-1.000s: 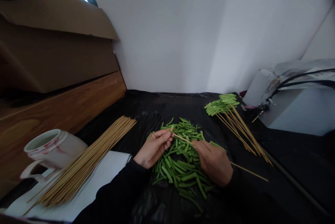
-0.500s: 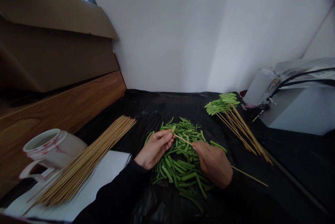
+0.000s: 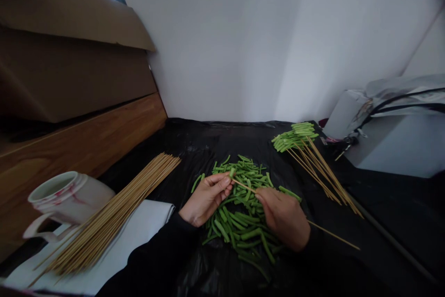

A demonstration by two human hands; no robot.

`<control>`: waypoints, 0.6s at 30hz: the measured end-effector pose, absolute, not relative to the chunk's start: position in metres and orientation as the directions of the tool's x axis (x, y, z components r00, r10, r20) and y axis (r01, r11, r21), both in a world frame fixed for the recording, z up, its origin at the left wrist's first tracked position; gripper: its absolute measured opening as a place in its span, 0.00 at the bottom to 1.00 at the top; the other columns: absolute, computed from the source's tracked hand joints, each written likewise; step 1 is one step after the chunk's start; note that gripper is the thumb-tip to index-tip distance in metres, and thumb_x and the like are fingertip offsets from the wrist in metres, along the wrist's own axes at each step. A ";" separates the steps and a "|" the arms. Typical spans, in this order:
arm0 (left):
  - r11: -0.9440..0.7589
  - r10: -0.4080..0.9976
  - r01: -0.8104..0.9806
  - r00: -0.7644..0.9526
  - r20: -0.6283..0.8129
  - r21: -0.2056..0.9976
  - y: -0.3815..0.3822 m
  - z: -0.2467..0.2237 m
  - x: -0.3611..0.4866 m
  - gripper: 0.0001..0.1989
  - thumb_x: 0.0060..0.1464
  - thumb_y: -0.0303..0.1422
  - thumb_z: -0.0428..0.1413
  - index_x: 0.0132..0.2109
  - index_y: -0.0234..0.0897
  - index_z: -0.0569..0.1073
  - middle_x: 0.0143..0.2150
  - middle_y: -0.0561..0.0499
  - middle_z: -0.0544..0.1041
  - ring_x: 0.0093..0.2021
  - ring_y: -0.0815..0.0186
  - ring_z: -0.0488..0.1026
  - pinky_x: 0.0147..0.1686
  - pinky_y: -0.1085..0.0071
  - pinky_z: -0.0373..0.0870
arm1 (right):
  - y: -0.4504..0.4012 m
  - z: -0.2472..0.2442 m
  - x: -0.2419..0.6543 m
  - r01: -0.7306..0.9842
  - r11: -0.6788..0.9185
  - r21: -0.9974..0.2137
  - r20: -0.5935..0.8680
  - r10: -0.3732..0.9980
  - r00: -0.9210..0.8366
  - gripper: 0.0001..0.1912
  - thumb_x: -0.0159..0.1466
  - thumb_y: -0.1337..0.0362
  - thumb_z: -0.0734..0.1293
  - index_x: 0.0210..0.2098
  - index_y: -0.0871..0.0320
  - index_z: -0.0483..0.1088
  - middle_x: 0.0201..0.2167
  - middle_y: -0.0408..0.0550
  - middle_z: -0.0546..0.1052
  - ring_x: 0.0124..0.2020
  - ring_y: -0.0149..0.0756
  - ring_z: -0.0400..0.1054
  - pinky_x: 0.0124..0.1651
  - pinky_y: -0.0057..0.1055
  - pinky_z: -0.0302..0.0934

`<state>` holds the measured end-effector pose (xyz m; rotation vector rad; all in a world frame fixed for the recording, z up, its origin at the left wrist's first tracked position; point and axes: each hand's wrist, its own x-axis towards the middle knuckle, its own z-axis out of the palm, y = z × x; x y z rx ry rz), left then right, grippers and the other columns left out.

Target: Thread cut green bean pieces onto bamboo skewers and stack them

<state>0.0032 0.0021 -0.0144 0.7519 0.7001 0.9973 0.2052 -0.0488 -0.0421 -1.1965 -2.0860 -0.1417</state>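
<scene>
Broadly, a black-covered desk (image 3: pixel 198 139), perhaps lined against mess, fills the middle. At left lies a bundle (image 3: pixel 118 213) of sticks, handily near. Loose green beans (image 3: pixel 251 235) spread under both hands, likely for easy picking. Far right, loaded skewers (image 3: pixel 295 137) lie grouped, seemingly kept apart. The right hand (image 3: pixel 285 216) grips 1 stick (image 3: pixel 243 185) partway along, presumably for control; the left hand (image 3: pixel 208 197) pinches 1 bean (image 3: pixel 232 172) at its tip, apparently steadying it.

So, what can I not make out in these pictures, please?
Head view: the middle of the stick, covered by the right hand.
Head view: whether the stick enters the bean piece held by the left hand; too small.
Head view: the inside bottom of the mug, hidden by its side.
Head view: the rest of the cardboard box, cut off by the left edge.
</scene>
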 end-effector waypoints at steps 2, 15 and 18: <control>0.348 0.910 -0.472 0.378 -0.170 0.810 0.002 -0.014 0.003 0.11 0.44 0.28 0.67 0.38 0.30 0.80 0.33 0.49 0.77 0.30 0.76 0.70 0.34 0.80 0.67 | -0.049 -0.042 0.204 0.799 0.550 -0.241 0.617 0.723 -0.312 0.12 0.68 0.70 0.54 0.38 0.60 0.69 0.28 0.45 0.74 0.31 0.32 0.69 0.35 0.28 0.58; 0.311 0.922 -0.457 0.359 -0.146 0.834 -0.001 -0.014 0.006 0.12 0.42 0.30 0.68 0.37 0.32 0.80 0.33 0.49 0.78 0.29 0.76 0.69 0.33 0.79 0.67 | -0.051 -0.039 0.203 0.776 0.556 -0.297 0.625 0.728 -0.282 0.13 0.67 0.71 0.54 0.33 0.58 0.68 0.30 0.46 0.74 0.33 0.32 0.69 0.39 0.28 0.58; 0.318 0.918 -0.454 0.367 -0.150 0.832 -0.001 -0.013 0.006 0.12 0.43 0.30 0.67 0.38 0.32 0.80 0.33 0.49 0.78 0.29 0.76 0.69 0.33 0.79 0.67 | -0.051 -0.037 0.203 0.759 0.556 -0.338 0.592 0.753 -0.288 0.12 0.68 0.69 0.54 0.35 0.58 0.68 0.30 0.46 0.74 0.33 0.32 0.69 0.38 0.28 0.58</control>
